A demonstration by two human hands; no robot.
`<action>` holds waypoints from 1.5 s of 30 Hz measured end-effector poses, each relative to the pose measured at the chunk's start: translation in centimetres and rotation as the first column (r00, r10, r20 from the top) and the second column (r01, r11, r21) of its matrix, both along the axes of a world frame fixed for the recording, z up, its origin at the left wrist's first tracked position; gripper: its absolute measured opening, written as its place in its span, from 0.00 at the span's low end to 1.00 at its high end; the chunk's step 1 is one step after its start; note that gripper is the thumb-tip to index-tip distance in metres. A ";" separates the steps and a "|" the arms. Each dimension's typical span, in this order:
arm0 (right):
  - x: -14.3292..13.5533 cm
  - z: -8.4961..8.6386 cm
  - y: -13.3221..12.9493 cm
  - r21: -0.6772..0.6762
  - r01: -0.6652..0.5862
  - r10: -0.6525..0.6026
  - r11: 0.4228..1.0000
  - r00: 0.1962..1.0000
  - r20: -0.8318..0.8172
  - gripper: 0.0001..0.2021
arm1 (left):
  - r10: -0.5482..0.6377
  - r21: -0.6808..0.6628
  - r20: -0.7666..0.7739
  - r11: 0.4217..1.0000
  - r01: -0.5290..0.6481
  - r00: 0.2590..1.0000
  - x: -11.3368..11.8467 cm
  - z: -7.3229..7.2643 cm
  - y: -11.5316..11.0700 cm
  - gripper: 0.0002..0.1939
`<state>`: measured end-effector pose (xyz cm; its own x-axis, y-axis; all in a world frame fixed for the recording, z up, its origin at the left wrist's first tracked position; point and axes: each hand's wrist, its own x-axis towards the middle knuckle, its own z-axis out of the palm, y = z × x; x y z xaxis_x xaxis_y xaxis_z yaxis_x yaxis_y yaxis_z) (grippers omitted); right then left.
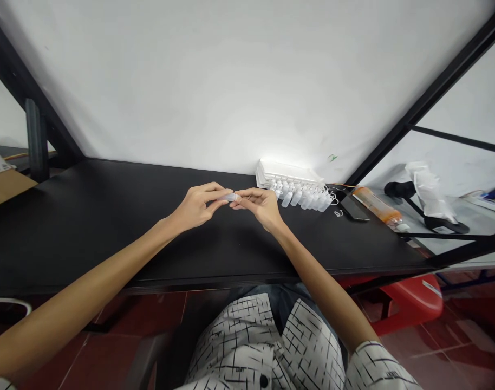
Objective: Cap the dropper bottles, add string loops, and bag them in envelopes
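Observation:
A small translucent plastic piece (230,197) is held between my two hands above the black table (109,227). The fingertips of my left hand (201,205) pinch its left end. My right hand (260,206) closes thumb and fingers on its right end. To the right of my right hand, several similar translucent pieces (308,198) lie in a row in front of a stack of white trays or packs (288,171). A small white loop (338,213) rests on the table beside them.
A dark phone (354,209) and an orange-labelled bottle (379,207) lie at the table's right end. A brown box (6,181) stands at the far left. A red stool (414,303) is below on the right.

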<state>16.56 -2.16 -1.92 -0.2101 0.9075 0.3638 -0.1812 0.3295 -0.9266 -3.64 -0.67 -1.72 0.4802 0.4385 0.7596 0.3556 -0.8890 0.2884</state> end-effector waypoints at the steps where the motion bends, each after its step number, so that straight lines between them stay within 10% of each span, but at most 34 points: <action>1: 0.0 0.0 0.0 -0.016 -0.002 0.002 1.000 1.000 -0.009 0.16 | 0.000 0.031 0.000 1.000 0.000 1.000 0.0 0.0 0.0 0.14; 18: 0.2 0.6 -0.1 -0.099 -0.008 0.009 0.995 1.000 0.005 0.18 | 0.052 0.131 -0.080 0.991 -0.041 0.995 0.1 -0.3 -0.3 0.14; 28: 0.0 -0.6 0.2 0.270 0.166 -0.230 0.948 0.946 0.226 0.17 | 0.025 -0.317 -0.030 0.948 -0.033 0.999 -0.1 0.5 -0.2 0.17; 45: -0.6 -0.4 0.1 0.035 0.036 -0.039 0.999 0.993 0.112 0.20 | 0.042 0.115 0.004 0.992 -0.043 0.999 -0.1 -0.4 0.1 0.12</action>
<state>15.92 -2.06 -2.29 -0.2176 0.9035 0.3694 -0.0634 0.3646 -0.9290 -3.71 -0.52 -2.16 0.4616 0.3677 0.8073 0.3933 -0.9005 0.1853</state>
